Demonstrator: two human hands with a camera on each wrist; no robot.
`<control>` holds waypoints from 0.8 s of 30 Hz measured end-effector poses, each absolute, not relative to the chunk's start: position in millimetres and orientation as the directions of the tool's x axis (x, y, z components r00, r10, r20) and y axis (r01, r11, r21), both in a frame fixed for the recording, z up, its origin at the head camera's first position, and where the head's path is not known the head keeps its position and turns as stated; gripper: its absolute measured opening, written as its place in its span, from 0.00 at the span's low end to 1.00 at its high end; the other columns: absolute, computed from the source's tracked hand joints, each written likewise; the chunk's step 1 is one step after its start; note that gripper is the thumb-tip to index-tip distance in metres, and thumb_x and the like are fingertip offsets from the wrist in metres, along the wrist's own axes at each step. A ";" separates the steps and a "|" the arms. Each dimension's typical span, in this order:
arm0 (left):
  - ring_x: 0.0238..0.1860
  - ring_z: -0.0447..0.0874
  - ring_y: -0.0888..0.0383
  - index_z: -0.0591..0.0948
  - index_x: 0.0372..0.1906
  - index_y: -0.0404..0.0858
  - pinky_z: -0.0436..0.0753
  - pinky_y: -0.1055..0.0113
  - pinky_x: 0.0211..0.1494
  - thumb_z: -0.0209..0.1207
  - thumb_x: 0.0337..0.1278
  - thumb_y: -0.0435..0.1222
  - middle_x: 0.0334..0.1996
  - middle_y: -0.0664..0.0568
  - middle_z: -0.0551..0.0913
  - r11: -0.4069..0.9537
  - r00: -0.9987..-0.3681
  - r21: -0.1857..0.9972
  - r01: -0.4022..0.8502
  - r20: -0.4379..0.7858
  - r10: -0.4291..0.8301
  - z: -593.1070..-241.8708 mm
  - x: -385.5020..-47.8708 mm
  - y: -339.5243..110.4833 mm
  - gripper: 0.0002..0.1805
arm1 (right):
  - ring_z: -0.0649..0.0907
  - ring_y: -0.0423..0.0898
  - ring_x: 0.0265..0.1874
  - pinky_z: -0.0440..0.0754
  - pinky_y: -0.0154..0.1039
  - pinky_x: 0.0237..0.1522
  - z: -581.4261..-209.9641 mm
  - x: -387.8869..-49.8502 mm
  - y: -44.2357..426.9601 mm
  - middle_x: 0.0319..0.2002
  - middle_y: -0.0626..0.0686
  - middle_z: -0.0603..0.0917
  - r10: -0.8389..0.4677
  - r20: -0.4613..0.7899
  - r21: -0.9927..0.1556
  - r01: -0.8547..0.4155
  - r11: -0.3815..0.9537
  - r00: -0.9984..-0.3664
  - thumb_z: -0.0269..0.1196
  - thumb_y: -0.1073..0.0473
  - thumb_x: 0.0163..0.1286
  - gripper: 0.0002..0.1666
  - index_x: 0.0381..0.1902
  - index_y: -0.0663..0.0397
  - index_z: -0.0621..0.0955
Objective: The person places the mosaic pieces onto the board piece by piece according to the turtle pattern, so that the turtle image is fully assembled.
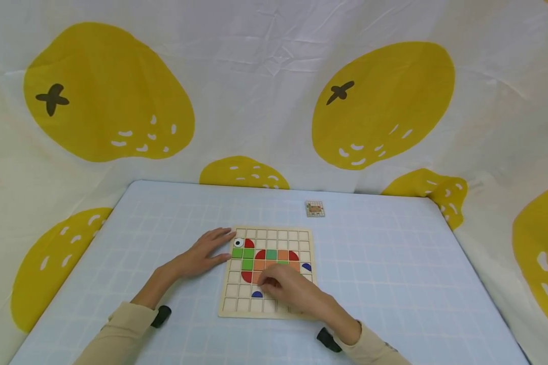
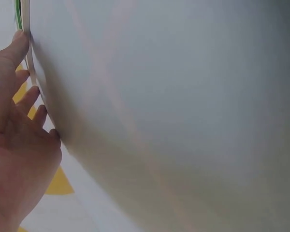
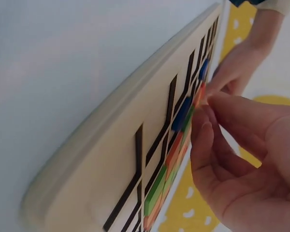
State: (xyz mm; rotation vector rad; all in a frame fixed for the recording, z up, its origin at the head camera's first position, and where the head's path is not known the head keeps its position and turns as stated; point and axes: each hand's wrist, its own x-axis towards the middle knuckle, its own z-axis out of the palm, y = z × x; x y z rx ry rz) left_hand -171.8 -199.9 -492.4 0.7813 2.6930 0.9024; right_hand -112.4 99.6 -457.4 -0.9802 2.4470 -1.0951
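A wooden grid board [image 1: 244,305] lies on the table, bearing green, orange, red and blue tiles and a white eye tile [image 1: 239,243]. My left hand [image 1: 203,257] rests flat at its left edge, fingers fairly straight; the thumb touches the board's side in the left wrist view. Over the lower middle of the board is my right hand [image 1: 294,288], thumb and finger tips brought together beside an orange tile [image 1: 257,277]. Whether a tile is between those tips is hidden. Near them sits a blue half-round tile [image 1: 257,294]; another blue tile [image 1: 306,267] lies at the right.
A small picture card [image 1: 315,209] lies beyond the board on the pale checked table [image 1: 392,263]. White cloth with large yellow fruit shapes [image 1: 383,104] hangs behind and at both sides. Black straps [image 1: 329,339] are at my wrists.
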 end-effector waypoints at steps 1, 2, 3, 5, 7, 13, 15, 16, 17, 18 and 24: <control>0.78 0.52 0.36 0.65 0.79 0.41 0.57 0.33 0.75 0.62 0.72 0.44 0.78 0.40 0.61 0.679 -0.843 0.604 0.418 -0.021 0.538 -491.9 -171.5 -199.6 0.36 | 0.79 0.34 0.36 0.81 0.29 0.43 -457.2 -112.9 101.3 0.38 0.44 0.85 -0.677 0.017 -0.738 -0.466 0.488 -0.736 0.65 0.65 0.74 0.04 0.42 0.53 0.87; 0.78 0.52 0.36 0.65 0.79 0.41 0.57 0.33 0.75 0.62 0.72 0.44 0.78 0.41 0.61 0.683 -0.844 0.601 0.415 -0.025 0.535 -491.2 -171.2 -199.4 0.36 | 0.78 0.34 0.36 0.81 0.29 0.42 -457.0 -113.5 103.1 0.37 0.44 0.85 -0.668 0.020 -0.733 -0.465 0.496 -0.744 0.65 0.65 0.74 0.04 0.42 0.53 0.87; 0.78 0.52 0.36 0.65 0.79 0.40 0.57 0.34 0.75 0.62 0.72 0.44 0.78 0.40 0.61 0.684 -0.845 0.600 0.414 -0.027 0.535 -490.4 -170.8 -199.1 0.36 | 0.78 0.34 0.35 0.81 0.29 0.41 -457.0 -114.6 104.7 0.37 0.44 0.85 -0.663 0.033 -0.730 -0.471 0.495 -0.748 0.65 0.65 0.73 0.04 0.42 0.53 0.86; 0.78 0.53 0.36 0.65 0.79 0.40 0.58 0.33 0.75 0.62 0.72 0.44 0.78 0.40 0.61 0.688 -0.844 0.595 0.415 -0.031 0.535 -488.6 -170.4 -198.5 0.36 | 0.78 0.35 0.35 0.81 0.29 0.40 -456.6 -116.6 108.3 0.37 0.44 0.84 -0.649 0.063 -0.721 -0.485 0.496 -0.758 0.66 0.66 0.73 0.03 0.41 0.55 0.86; 0.78 0.53 0.36 0.65 0.79 0.40 0.58 0.34 0.75 0.62 0.72 0.44 0.78 0.39 0.61 0.688 -0.841 0.594 0.417 -0.033 0.539 -486.4 -170.2 -198.0 0.36 | 0.78 0.36 0.34 0.82 0.29 0.39 -456.5 -118.8 112.3 0.36 0.46 0.85 -0.638 0.098 -0.715 -0.500 0.489 -0.764 0.66 0.66 0.73 0.03 0.42 0.56 0.86; 0.78 0.53 0.36 0.64 0.79 0.41 0.59 0.35 0.76 0.62 0.72 0.44 0.78 0.38 0.59 0.698 -0.845 0.602 0.389 -0.070 0.531 -477.6 -170.9 -197.8 0.37 | 0.78 0.37 0.33 0.82 0.29 0.36 -455.6 -123.4 124.5 0.35 0.47 0.83 -0.596 0.192 -0.689 -0.540 0.484 -0.780 0.67 0.69 0.70 0.04 0.41 0.58 0.84; 0.77 0.55 0.36 0.64 0.79 0.40 0.61 0.36 0.75 0.61 0.73 0.44 0.77 0.36 0.61 0.702 -0.845 0.595 0.393 -0.067 0.530 -473.6 -171.2 -197.0 0.36 | 0.77 0.38 0.32 0.81 0.29 0.35 -455.3 -124.5 128.6 0.34 0.47 0.82 -0.577 0.227 -0.670 -0.556 0.492 -0.784 0.67 0.71 0.69 0.05 0.41 0.59 0.83; 0.77 0.56 0.35 0.65 0.79 0.39 0.62 0.36 0.74 0.61 0.73 0.44 0.77 0.36 0.62 0.704 -0.847 0.590 0.395 -0.063 0.528 -471.1 -171.1 -196.3 0.36 | 0.77 0.38 0.32 0.81 0.29 0.34 -454.8 -124.9 130.7 0.34 0.46 0.81 -0.566 0.243 -0.662 -0.561 0.496 -0.787 0.67 0.71 0.68 0.06 0.41 0.60 0.83; 0.76 0.58 0.35 0.65 0.79 0.39 0.63 0.36 0.74 0.61 0.73 0.43 0.76 0.36 0.63 0.708 -0.850 0.586 0.394 -0.060 0.523 -468.4 -171.0 -195.4 0.35 | 0.76 0.38 0.31 0.80 0.29 0.33 -454.5 -125.4 132.9 0.33 0.46 0.81 -0.552 0.254 -0.660 -0.559 0.501 -0.794 0.67 0.71 0.68 0.06 0.41 0.60 0.83; 0.76 0.59 0.36 0.66 0.78 0.39 0.64 0.37 0.74 0.61 0.74 0.44 0.75 0.36 0.65 0.712 -0.852 0.579 0.398 -0.054 0.520 -465.6 -170.9 -194.4 0.34 | 0.76 0.38 0.31 0.80 0.29 0.32 -454.3 -126.1 135.3 0.33 0.45 0.80 -0.538 0.266 -0.656 -0.559 0.507 -0.800 0.68 0.71 0.68 0.07 0.41 0.59 0.82; 0.70 0.72 0.39 0.75 0.72 0.38 0.72 0.41 0.70 0.61 0.73 0.42 0.67 0.39 0.77 0.758 -0.884 0.514 0.402 0.004 0.467 -450.8 -168.1 -189.8 0.27 | 0.75 0.37 0.30 0.80 0.29 0.31 -451.7 -131.1 152.9 0.32 0.43 0.76 -0.438 0.359 -0.617 -0.562 0.552 -0.824 0.71 0.71 0.65 0.13 0.37 0.54 0.78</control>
